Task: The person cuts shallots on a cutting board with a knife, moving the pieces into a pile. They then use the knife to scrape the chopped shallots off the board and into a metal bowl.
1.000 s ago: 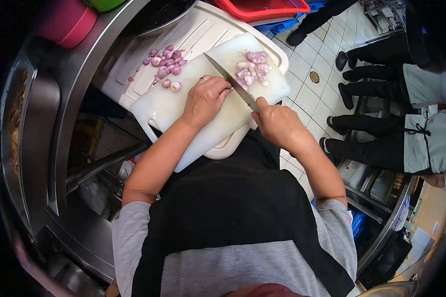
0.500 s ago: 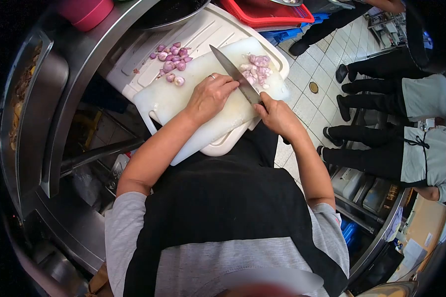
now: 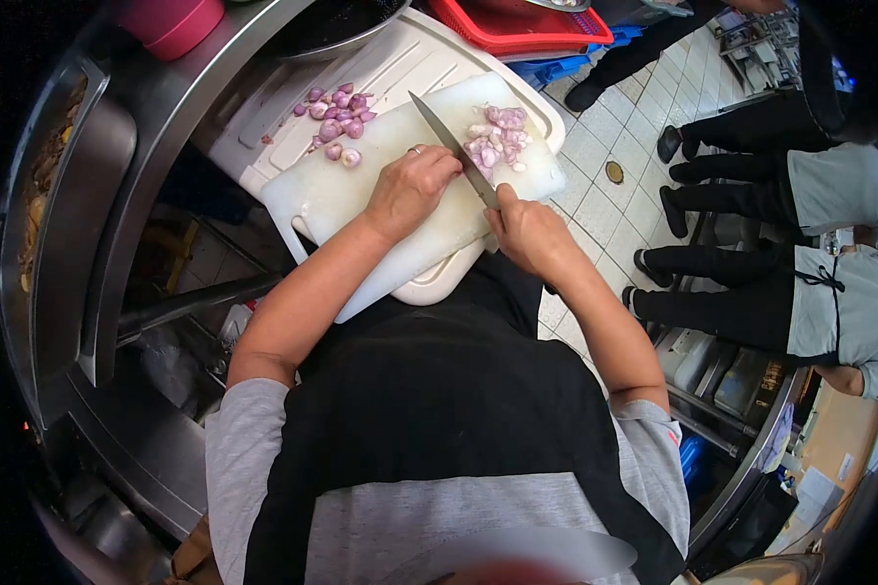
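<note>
Silvery, the knife (image 3: 445,135) slants up-left from the right hand (image 3: 537,234) gripping it, at upper centre between the cut shallots (image 3: 498,136) and the left hand (image 3: 406,195), curled, its contents impossible to tell.

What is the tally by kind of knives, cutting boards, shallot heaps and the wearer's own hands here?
Kitchen knife: 1
White cutting board: 1
Shallot heaps, the purple heap and the paler heap: 2
Hands, left hand and right hand: 2
Total: 6
Single shallots overlap too much to count.
</note>
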{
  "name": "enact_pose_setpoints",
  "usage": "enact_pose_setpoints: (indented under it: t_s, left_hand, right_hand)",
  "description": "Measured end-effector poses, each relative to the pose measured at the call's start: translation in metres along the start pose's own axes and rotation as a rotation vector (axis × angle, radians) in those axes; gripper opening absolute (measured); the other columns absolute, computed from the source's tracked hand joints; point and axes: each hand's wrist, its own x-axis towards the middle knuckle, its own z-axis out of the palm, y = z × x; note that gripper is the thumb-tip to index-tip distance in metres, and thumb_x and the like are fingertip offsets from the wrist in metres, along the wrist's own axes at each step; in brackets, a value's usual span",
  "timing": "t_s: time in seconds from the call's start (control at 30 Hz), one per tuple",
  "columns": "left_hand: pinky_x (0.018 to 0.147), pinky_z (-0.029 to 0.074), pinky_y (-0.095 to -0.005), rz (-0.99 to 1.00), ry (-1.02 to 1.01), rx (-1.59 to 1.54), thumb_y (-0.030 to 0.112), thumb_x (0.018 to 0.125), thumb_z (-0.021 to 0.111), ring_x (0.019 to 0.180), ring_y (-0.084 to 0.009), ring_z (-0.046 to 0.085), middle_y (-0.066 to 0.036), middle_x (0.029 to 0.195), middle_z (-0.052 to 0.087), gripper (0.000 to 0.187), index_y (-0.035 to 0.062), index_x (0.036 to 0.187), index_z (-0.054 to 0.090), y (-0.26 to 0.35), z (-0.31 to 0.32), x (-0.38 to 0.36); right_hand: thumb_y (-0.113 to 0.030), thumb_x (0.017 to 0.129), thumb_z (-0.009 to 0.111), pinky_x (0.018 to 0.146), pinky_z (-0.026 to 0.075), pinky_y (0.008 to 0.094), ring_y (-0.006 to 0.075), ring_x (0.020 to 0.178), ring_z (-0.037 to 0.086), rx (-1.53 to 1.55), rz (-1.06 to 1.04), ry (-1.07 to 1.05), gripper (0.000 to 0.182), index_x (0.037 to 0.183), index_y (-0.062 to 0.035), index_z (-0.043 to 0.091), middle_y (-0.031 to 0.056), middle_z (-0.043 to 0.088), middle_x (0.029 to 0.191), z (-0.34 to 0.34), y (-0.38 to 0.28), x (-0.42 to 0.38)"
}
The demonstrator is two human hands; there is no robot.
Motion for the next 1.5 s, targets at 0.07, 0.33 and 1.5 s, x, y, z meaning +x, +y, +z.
enact_pose_setpoints:
  t_s: [0.07,0.33,1.5]
  left_hand:
    - [0.077,0.055,-0.0372,-0.046,-0.041,-0.003,0.003,0.077,0.073,0.088,-0.0277,0.068,-0.008,0.096,0.07,0.015,0.0059,0.091,0.068,-0.002,0.002,-0.001]
    - [0.071,0.055,-0.0368,-0.027,-0.025,-0.002,0.004,0.08,0.068,0.084,-0.0262,0.067,-0.008,0.087,0.068,0.005,0.0052,0.084,0.065,0.0,0.002,0.001]
    - [0.068,0.054,-0.0357,-0.02,-0.015,0.026,0.003,0.079,0.067,0.078,-0.0253,0.065,-0.007,0.08,0.062,0.006,0.0057,0.083,0.062,0.001,0.003,0.0]
  right_hand:
    - [-0.026,0.099,0.052,0.068,0.051,0.0548,0.0473,0.072,0.065,0.088,-0.03,0.072,0.029,0.099,0.0031,0.047,0.0281,0.065,0.072,0.009,0.007,0.008]
    - [-0.024,0.098,0.052,0.069,0.054,0.053,0.0441,0.076,0.068,-0.036,0.006,-0.098,0.027,0.1,0.0022,0.049,0.0263,0.068,0.079,-0.028,-0.009,-0.003]
    - [-0.025,0.099,0.056,0.071,0.048,0.0551,0.0506,0.08,0.062,0.166,-0.005,-0.101,0.03,0.1,0.0036,0.05,0.0317,0.063,0.077,-0.014,0.004,-0.004]
